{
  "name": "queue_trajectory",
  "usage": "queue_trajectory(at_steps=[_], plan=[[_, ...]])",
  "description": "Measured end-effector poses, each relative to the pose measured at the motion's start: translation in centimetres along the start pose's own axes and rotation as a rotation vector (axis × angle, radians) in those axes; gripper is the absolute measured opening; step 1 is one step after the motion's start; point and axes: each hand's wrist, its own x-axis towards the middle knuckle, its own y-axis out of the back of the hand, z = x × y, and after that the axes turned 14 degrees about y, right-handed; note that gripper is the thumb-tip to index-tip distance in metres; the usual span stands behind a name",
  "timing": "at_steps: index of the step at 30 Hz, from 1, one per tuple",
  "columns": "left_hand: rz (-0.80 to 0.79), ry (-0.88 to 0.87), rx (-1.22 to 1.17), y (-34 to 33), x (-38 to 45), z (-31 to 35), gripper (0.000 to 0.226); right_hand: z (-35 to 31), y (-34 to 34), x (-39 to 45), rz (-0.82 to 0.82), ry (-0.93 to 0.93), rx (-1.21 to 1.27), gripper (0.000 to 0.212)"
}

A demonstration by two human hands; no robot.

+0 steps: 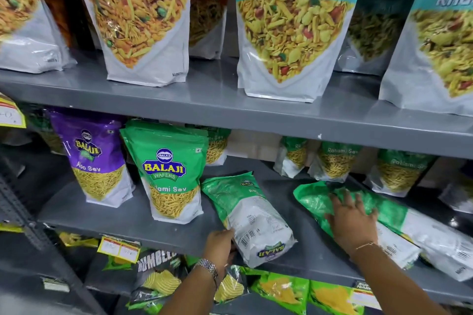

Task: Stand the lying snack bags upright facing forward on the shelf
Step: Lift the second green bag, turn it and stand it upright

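Head view, middle shelf (143,225).

Nearest: left hand (220,243) at the shelf's front edge, fingers curled round the bottom left corner of a lying green bag (252,215). That bag rests back-side up, barcode showing, base poking just over the front edge, top pointing toward the back. Grip looks partial, a corner pinch only.

Right hand (352,222), fingers spread wide, palm flat on the green top of a second lying bag (399,225), further right along the front edge. Pressing, not grasping, as far as I can tell. Another bag appears to lie beneath or beside it; I cannot separate them.

Behind: an upright green Balaji bag (171,174) just left of the first lying bag, a purple bag (96,158) beyond it, more green bags (337,161) standing along the back.

Risks, my judgement: the overhanging base may slide off the front edge if lifted by one corner; swinging it upright may knock over the standing neighbour; it needs turning round, or it will face backward.
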Motion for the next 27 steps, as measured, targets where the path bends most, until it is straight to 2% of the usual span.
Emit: queue_trajectory(at_steps=[2, 4, 5, 7, 9, 10, 12, 14, 16, 18, 20, 22, 23, 25, 27], plan=[[0.040, 0.025, -0.023, -0.1, 0.3, 0.3, 0.020, -3.7, 1.0, 0.2, 0.148, 0.158, 0.135, 0.042], [0.062, 0.053, -0.016, -0.1, 0.7, 0.5, 0.020, -8.2, 2.0, 0.4, 0.125, 0.236, 0.418, 0.032], [0.092, 0.059, 0.005, -0.2, 0.8, 0.7, 0.023, -10.2, 2.2, 0.7, 0.055, 0.220, 0.525, 0.036], [0.139, 0.056, 0.060, -0.4, 1.1, 1.2, 0.035, -12.8, 1.7, 1.6, -0.115, 0.160, 0.624, 0.061], [0.188, 0.034, 0.105, -0.8, 0.8, 1.7, 0.040, -13.8, 0.9, 2.1, -0.249, 0.117, 0.611, 0.084], [0.198, 0.027, 0.109, -0.8, 1.0, 1.8, 0.038, -13.8, 0.6, 2.3, -0.274, 0.113, 0.593, 0.085], [0.175, 0.042, 0.089, -0.8, 1.3, 1.9, 0.036, -13.1, 1.0, 2.3, -0.264, 0.112, 0.610, 0.073], [0.157, 0.039, 0.060, -0.5, 2.2, 1.6, 0.040, -12.2, 1.8, 2.4, -0.287, 0.176, 0.618, 0.049], [0.167, 0.017, 0.066, -0.3, 2.6, 1.4, 0.037, -11.2, 2.7, 2.6, -0.309, 0.212, 0.627, 0.040], [0.188, -0.005, 0.054, -0.2, 1.8, 1.3, 0.030, -10.1, 3.4, 3.5, -0.211, 0.181, 0.625, 0.026], [0.165, -0.017, 0.037, 0.0, 0.9, 1.1, 0.021, -8.8, 3.4, 5.8, -0.002, 0.068, 0.673, 0.020], [0.105, -0.002, 0.055, 0.5, 0.8, 0.4, 0.026, -7.6, 3.6, 9.0, 0.209, -0.067, 0.732, 0.031], [0.085, -0.005, 0.075, 0.6, 1.0, -0.1, 0.032, -7.4, 4.0, 10.4, 0.239, -0.120, 0.749, 0.036], [0.104, -0.030, 0.114, 0.8, 1.0, -0.5, 0.039, -7.1, 3.4, 13.3, 0.180, -0.185, 0.754, 0.054], [0.154, -0.060, 0.147, 0.8, 0.9, -0.3, 0.035, -7.3, 2.0, 15.9, 0.126, -0.200, 0.904, 0.087]])
